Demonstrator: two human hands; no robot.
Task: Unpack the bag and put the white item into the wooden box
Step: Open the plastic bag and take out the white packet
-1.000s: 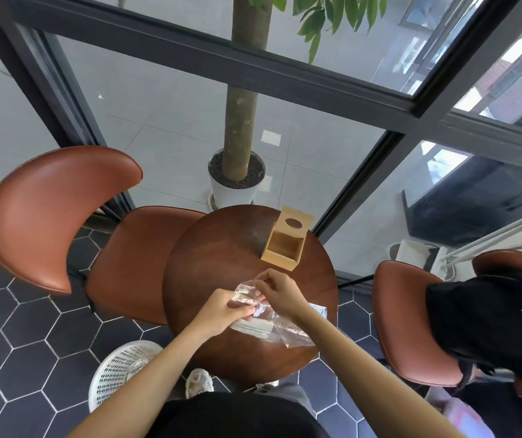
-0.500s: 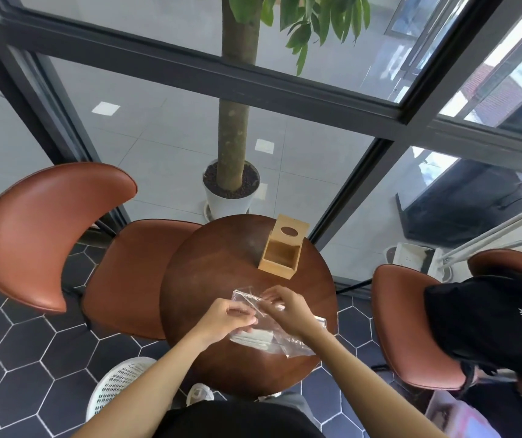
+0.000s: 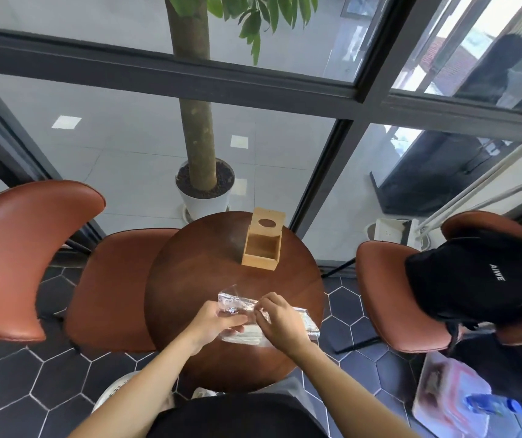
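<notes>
Dark hexagon-tile floor (image 3: 16,374) by a big black-framed glass wall (image 3: 190,80), with a potted tree in a white pot (image 3: 204,197) standing just past the glass. Biggest things indoors are the two brown leather curved-back chairs: one on the left (image 3: 25,254), and one on the right (image 3: 389,295) with a black backpack (image 3: 471,276) sitting on it. Between them is the round dark wooden table (image 3: 190,279).

On the far side of the table stands the light wooden box (image 3: 262,246), open on top, with its lid tipped up behind it; the lid has an oval hole. The box looks empty inside.

Near the front edge, well apart from the box, lies the clear crinkly plastic bag (image 3: 304,324). Its long axis runs roughly left to right across the table, the loose end at the left, sticking up a bit. The white item (image 3: 247,335) is still inside, a flat pale thing lying along the same line; can't make out what it is.

The left hand (image 3: 217,320) is closed around the bag's left end, thumb on top. The right hand (image 3: 280,317) pinches the plastic next to it with its fingertips, so both are gripping the bag close together.
</notes>
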